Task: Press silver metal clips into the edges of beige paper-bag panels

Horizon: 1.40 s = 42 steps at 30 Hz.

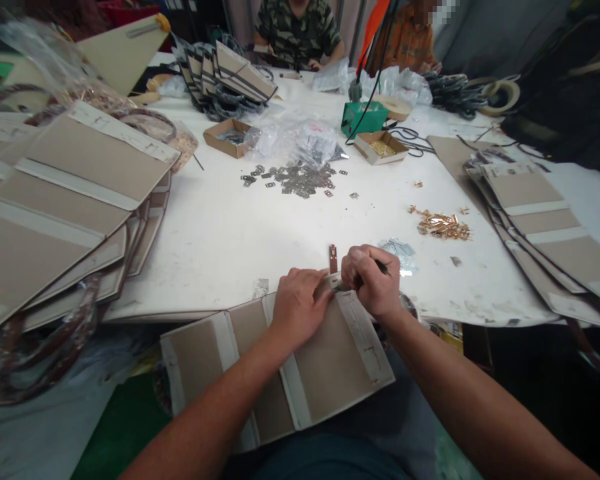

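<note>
The right hand [373, 277] is closed in a fist around a dark-handled tool [381, 267], its working end mostly hidden at the upper edge of a beige panel [325, 347]. Just beside it, the left hand [300, 303] bears on that same edge with bent fingers, probably to keep the board from shifting under the tool; whether it also pinches the edge from beneath, I cannot tell. The panel lies tilted across the person's lap, its upper edge up at the table [220, 240], which likely gives it something to rest against. A brown strap [333, 257] with a metal fitting sticks out past that edge onto the tabletop. Near the right hand lie silvery pieces [399, 252], and beyond them loose gold-coloured fasteners [443, 227]; flat metal plates [303, 179] are spread farther forward, all seemingly left loose for easy picking. Similar boards are piled at the left [80, 167] and right [535, 200], apparently to leave the middle for small parts. Farther off stand an open carton [380, 157] and a green box [364, 119], with two co-workers [297, 30] seated across the table.
</note>
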Each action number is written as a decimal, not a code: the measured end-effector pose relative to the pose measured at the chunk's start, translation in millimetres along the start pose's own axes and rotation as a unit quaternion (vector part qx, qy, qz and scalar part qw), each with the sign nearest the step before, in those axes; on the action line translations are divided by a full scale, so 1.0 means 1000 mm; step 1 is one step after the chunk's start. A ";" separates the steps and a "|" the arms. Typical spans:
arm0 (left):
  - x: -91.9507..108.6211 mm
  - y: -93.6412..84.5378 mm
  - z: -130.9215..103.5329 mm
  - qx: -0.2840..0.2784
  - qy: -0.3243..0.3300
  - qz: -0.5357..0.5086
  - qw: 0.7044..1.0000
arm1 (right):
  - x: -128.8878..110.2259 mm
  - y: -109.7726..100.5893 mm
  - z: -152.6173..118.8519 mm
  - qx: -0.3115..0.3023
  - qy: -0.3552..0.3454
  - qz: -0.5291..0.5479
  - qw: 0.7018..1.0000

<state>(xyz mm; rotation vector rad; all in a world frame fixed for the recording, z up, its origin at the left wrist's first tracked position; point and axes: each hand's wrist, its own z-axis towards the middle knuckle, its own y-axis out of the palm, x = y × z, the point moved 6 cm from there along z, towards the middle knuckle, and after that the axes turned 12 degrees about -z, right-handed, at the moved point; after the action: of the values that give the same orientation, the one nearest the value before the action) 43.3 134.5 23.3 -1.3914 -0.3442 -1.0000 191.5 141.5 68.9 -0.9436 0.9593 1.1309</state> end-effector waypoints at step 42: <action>-0.019 -0.001 0.034 -0.128 -0.147 0.114 0.974 | -0.013 0.000 0.010 -0.074 0.019 -0.059 0.995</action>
<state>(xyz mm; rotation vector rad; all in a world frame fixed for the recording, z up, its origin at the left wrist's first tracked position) 43.6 172.4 17.1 -1.7772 -0.2714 -0.6656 190.8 147.1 83.9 -1.1305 0.8471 1.0986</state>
